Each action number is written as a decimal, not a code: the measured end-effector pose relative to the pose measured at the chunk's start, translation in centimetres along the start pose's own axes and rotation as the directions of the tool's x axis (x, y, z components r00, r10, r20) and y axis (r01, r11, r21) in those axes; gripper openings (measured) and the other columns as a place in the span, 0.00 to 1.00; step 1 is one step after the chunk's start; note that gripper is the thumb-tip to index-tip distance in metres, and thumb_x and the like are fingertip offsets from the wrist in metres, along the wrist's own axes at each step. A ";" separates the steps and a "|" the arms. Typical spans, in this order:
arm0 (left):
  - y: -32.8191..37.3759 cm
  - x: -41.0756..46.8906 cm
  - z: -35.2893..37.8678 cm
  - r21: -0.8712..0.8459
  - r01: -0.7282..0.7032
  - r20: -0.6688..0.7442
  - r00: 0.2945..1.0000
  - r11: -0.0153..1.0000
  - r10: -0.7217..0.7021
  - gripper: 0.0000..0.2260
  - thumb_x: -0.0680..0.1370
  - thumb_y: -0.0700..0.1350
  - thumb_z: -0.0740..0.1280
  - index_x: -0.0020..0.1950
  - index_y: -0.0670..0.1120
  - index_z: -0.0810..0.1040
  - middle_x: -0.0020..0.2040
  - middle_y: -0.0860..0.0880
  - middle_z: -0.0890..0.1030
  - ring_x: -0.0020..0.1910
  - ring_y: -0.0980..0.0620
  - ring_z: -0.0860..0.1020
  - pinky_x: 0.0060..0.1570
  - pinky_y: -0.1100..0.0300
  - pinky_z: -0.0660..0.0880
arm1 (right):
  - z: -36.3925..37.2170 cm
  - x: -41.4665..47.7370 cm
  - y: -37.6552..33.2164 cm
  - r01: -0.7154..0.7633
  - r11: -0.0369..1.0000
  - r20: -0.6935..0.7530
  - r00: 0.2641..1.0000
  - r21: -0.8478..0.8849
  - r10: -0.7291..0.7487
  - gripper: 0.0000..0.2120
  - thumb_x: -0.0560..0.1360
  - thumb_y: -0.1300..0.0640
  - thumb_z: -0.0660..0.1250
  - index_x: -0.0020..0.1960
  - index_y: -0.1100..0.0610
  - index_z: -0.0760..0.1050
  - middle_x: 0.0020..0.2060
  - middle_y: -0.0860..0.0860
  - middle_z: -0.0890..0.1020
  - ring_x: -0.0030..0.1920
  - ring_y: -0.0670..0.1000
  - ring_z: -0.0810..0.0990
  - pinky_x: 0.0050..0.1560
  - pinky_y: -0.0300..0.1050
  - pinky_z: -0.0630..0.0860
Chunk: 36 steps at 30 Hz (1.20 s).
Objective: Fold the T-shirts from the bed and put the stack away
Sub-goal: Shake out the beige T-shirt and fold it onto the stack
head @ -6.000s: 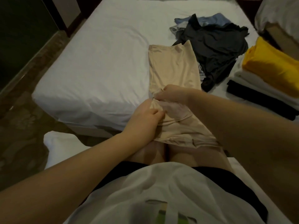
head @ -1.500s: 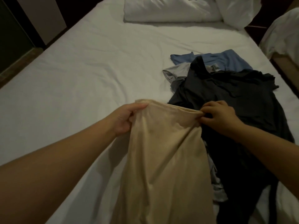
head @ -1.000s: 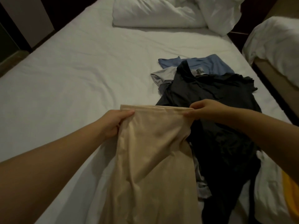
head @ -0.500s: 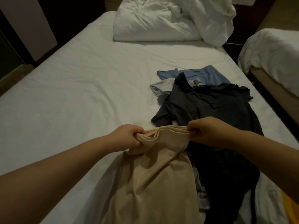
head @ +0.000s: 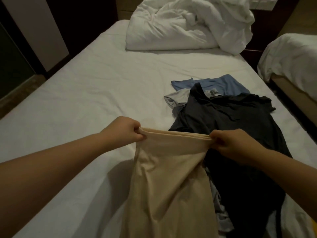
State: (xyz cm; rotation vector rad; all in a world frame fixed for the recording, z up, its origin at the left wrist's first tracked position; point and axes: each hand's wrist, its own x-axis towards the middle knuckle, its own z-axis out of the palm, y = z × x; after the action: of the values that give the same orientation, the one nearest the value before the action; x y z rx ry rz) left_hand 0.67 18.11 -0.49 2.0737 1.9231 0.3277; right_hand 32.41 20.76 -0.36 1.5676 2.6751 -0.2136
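Note:
A beige T-shirt [head: 169,182], folded into a long narrow strip, hangs from both hands above the white bed [head: 85,103]. My left hand [head: 124,131] grips its top left corner and my right hand [head: 231,143] grips the top right corner, so the top edge is pulled taut between them. To the right lies a loose heap: a dark grey T-shirt [head: 231,127] on top, a blue T-shirt [head: 221,84] behind it, and a light grey T-shirt [head: 176,98] poking out at the left.
A crumpled white duvet [head: 185,24] lies at the head of the bed. A second bed [head: 291,60] stands to the right across a narrow dark gap. A sliver of yellow fabric [head: 315,227] shows at the bottom right edge. Dark floor and a wall panel lie to the left.
Both hands have spread apart, pulling the bunched top edge of the beige T-shirt straight. The view has tilted up toward the head of the bed.

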 end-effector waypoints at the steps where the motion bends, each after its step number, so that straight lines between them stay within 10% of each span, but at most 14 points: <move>1: -0.1 0.2 -0.1 -0.067 0.046 -0.048 0.998 0.997 -0.049 0.12 0.72 0.49 0.70 0.32 0.43 0.75 0.29 0.49 0.74 0.31 0.54 0.71 0.32 0.64 0.65 | 0.0 0.4 -0.2 -0.047 0.995 0.015 0.999 0.090 0.046 0.03 0.75 0.50 0.65 0.49 0.46 0.74 0.37 0.44 0.77 0.39 0.47 0.77 0.39 0.42 0.69; 4: -0.5 0.5 0.9 -0.417 0.227 -0.086 0.954 0.880 -0.287 0.09 0.72 0.43 0.70 0.37 0.38 0.78 0.34 0.44 0.78 0.35 0.50 0.77 0.40 0.59 0.75 | 0.2 2.2 -0.9 -0.221 0.843 0.079 0.975 0.491 0.210 0.03 0.72 0.59 0.70 0.43 0.52 0.78 0.38 0.50 0.81 0.41 0.50 0.80 0.45 0.45 0.75; 8: -1.5 0.4 3.6 -0.736 0.382 0.124 0.888 0.559 -0.443 0.04 0.73 0.35 0.68 0.39 0.40 0.77 0.36 0.44 0.76 0.38 0.48 0.76 0.40 0.57 0.77 | 0.5 3.8 -2.7 -0.339 0.367 0.253 0.931 0.866 0.264 0.05 0.71 0.61 0.71 0.38 0.61 0.77 0.33 0.56 0.80 0.34 0.50 0.80 0.39 0.40 0.80; 13: -2.7 1.2 4.2 -0.874 0.381 0.242 0.879 0.301 -0.411 0.10 0.77 0.31 0.62 0.37 0.41 0.72 0.30 0.47 0.75 0.27 0.56 0.76 0.28 0.67 0.75 | 0.9 5.7 -2.5 -0.350 0.483 0.227 0.928 0.803 0.295 0.11 0.71 0.61 0.72 0.35 0.58 0.71 0.30 0.53 0.74 0.31 0.47 0.74 0.29 0.33 0.77; 16: -3.4 2.5 4.5 -0.924 0.349 0.251 0.862 0.156 -0.440 0.10 0.79 0.33 0.59 0.39 0.42 0.72 0.32 0.47 0.76 0.26 0.59 0.75 0.26 0.69 0.75 | 1.7 7.7 -2.5 -0.383 0.281 0.271 0.890 0.880 0.366 0.10 0.75 0.61 0.68 0.38 0.56 0.70 0.33 0.53 0.73 0.33 0.47 0.73 0.34 0.39 0.76; 18: -3.8 3.3 5.3 -0.918 0.363 0.240 0.829 0.160 -0.505 0.08 0.79 0.34 0.59 0.42 0.42 0.72 0.36 0.46 0.73 0.29 0.57 0.74 0.24 0.70 0.73 | 2.9 9.1 -3.4 -0.395 0.168 0.301 0.862 0.903 0.408 0.06 0.77 0.60 0.65 0.43 0.55 0.70 0.40 0.53 0.73 0.39 0.49 0.74 0.38 0.43 0.76; 25: -5.2 3.9 8.8 -0.858 0.365 0.083 0.794 0.362 -0.603 0.07 0.76 0.38 0.66 0.50 0.48 0.72 0.41 0.47 0.74 0.30 0.52 0.69 0.27 0.61 0.66 | 7.2 10.0 -4.3 -0.370 0.653 -0.050 0.847 0.661 0.530 0.14 0.77 0.52 0.63 0.61 0.52 0.69 0.47 0.48 0.75 0.45 0.49 0.73 0.44 0.43 0.68; 30: -4.9 3.0 9.3 -0.822 0.355 0.000 0.781 0.444 -0.624 0.11 0.74 0.43 0.68 0.54 0.50 0.72 0.52 0.42 0.79 0.43 0.46 0.77 0.43 0.55 0.74 | 7.3 9.7 -4.8 -0.384 0.617 0.001 0.850 0.687 0.527 0.20 0.76 0.48 0.64 0.67 0.49 0.68 0.56 0.51 0.78 0.55 0.54 0.76 0.51 0.46 0.72; 36: -0.7 -3.5 8.5 -0.764 0.348 -0.001 0.841 0.543 -0.541 0.29 0.77 0.48 0.66 0.75 0.48 0.56 0.70 0.44 0.67 0.67 0.49 0.69 0.61 0.59 0.65 | 5.9 4.1 -7.8 -0.329 0.474 0.093 0.886 0.817 0.454 0.35 0.77 0.49 0.65 0.77 0.52 0.50 0.74 0.53 0.59 0.72 0.54 0.61 0.69 0.48 0.63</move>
State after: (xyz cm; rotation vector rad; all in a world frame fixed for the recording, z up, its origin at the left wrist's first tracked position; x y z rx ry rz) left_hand 2.77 14.16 -8.53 0.9848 1.8925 1.0721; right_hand 23.39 19.75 -5.84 2.4337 2.2442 -1.5781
